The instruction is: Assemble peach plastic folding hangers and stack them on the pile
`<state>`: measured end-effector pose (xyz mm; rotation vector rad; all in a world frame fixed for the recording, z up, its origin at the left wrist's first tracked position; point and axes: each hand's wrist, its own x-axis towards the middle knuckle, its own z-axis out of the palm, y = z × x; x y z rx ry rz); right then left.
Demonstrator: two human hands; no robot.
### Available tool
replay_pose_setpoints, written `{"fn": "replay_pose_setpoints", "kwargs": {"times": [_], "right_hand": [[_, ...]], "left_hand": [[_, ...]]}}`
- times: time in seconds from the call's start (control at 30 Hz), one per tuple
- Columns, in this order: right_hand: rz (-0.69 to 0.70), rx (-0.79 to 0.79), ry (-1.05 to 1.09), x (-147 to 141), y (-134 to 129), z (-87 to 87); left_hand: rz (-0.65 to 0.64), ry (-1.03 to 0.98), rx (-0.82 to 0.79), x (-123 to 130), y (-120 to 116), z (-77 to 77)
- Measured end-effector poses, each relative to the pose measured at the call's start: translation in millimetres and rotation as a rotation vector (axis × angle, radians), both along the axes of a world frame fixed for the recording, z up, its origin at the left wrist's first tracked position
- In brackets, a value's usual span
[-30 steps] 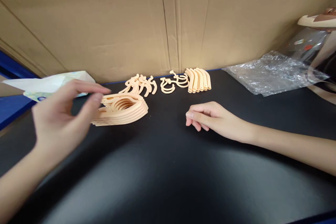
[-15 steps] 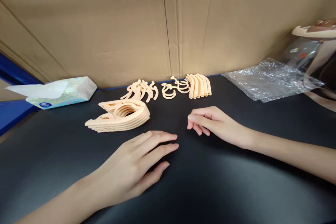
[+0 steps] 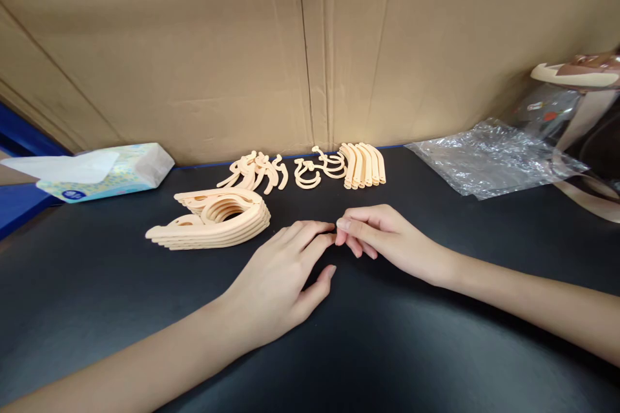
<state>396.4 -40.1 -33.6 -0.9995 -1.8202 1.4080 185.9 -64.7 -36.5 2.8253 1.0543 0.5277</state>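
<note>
My left hand (image 3: pixel 283 277) rests palm down over the black table with its fingers stretched out and nothing in them. Its fingertips meet, or nearly meet, the fingertips of my right hand (image 3: pixel 375 232). That right hand is closed, thumb against the curled index finger, and nothing shows between them. Left of my left hand lies a stack of cream plastic hanger bodies (image 3: pixel 227 232). Behind are loose cream hanger hooks (image 3: pixel 256 171), with more curved hooks (image 3: pixel 307 177) beside them. A row of cream hanger arms (image 3: pixel 363 166) lies at the back, beyond my right hand.
A tissue pack (image 3: pixel 130 174) with a tissue sticking out lies at the left. Clear plastic bags (image 3: pixel 484 161) spread over the back right, next to a brown item with a pale strap (image 3: pixel 586 119). A cardboard wall (image 3: pixel 217 45) stands behind the black table (image 3: pixel 387 348).
My left hand has moved right and forward until its fingertips reach my right hand. The right hand keeps its closed shape. The view has shifted slightly.
</note>
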Motion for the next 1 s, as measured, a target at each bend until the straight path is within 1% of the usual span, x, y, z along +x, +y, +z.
{"fn": "replay_pose_setpoints", "kwargs": {"times": [0.1, 0.2, 0.37, 0.43, 0.53, 0.63, 0.7, 0.73, 0.8, 0.83, 0.9, 1.0], "right_hand": [[-0.004, -0.023, 0.005, -0.2, 0.5, 0.6], [-0.004, -0.030, -0.003, -0.4, 1.1, 1.2], [0.006, 0.053, -0.088, 1.6, 2.9, 1.8], [-0.017, 0.104, -0.114, 4.8, 6.2, 2.3], [-0.159, 0.202, -0.161, 13.8, 16.9, 4.7], [-0.350, 0.369, -0.232, 28.6, 34.0, 9.9], [-0.451, 0.477, -0.349, 40.7, 47.1, 12.8], [-0.476, 0.544, -0.443, 46.8, 53.7, 13.2], [-0.459, 0.641, -0.639, 57.9, 65.6, 10.9], [-0.433, 0.675, -0.695, 62.5, 70.7, 8.2], [-0.393, 0.704, -0.735, 69.1, 78.7, 0.6], [-0.349, 0.685, -0.723, 73.3, 84.9, -10.5]], "left_hand": [[-0.006, -0.018, -0.001, 4.6, 2.5, 0.1], [-0.013, -0.038, 0.001, 2.6, 3.0, -1.8], [-0.023, -0.030, -0.004, -2.8, 2.8, -5.5], [-0.024, -0.015, -0.001, -4.6, 2.9, -6.2], [-0.033, 0.019, -0.003, -6.8, 3.4, -4.8], [-0.048, 0.039, -0.009, -7.6, 4.0, -1.0], [-0.054, 0.049, -0.015, -7.5, 4.3, 1.4], [-0.055, 0.053, -0.018, -7.5, 4.5, 2.3], [-0.058, 0.056, -0.020, -7.4, 4.7, 3.2], [-0.061, 0.057, -0.018, -7.4, 4.7, 3.2], [-0.058, 0.060, -0.012, -7.5, 4.6, 2.6], [-0.051, 0.053, -0.010, -7.9, 4.3, 1.0]]}}
